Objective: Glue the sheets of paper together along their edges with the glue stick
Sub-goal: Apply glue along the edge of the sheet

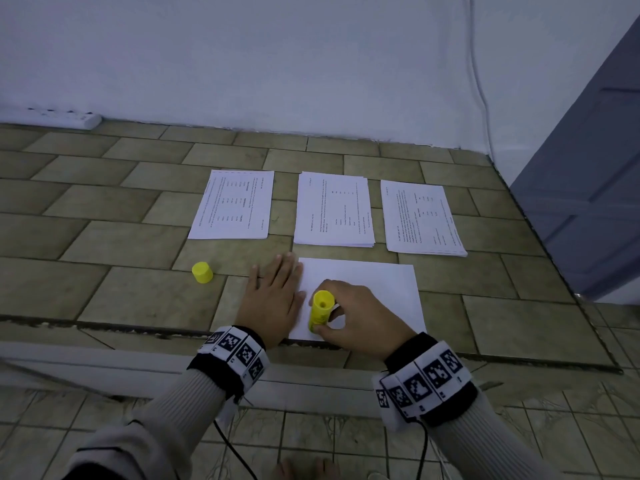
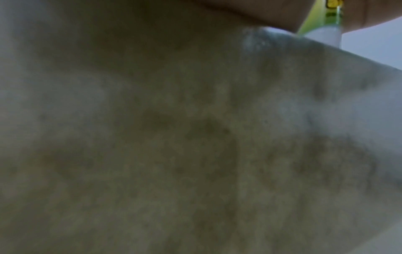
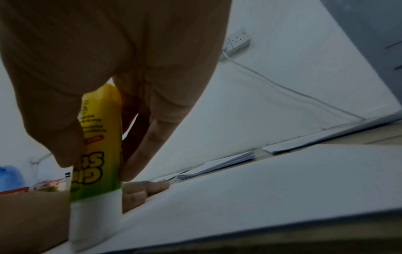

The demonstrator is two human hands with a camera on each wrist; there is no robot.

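Head view, left to right: a yellow cap [image 1: 202, 272] stands on the tiled floor [image 1: 104, 237]; the left hand [image 1: 272, 299] lies flat, fingers spread, pressing the blank sheet's [image 1: 374, 289] left edge; the right hand [image 1: 360, 318] pinches the glue stick [image 1: 321, 311], tip down on that sheet; three printed stacks [image 1: 334, 209] lie beyond.

Your left wrist camera sits close to the tiled floor [image 2: 174, 146], which fills nearly the whole picture as a blurred, mottled olive-brown surface. At the top right you see the glue stick [image 2: 324, 25], its yellow-green body above a white end that meets the edge of a white sheet of paper [image 2: 374, 44]. Skin crosses the top edge.
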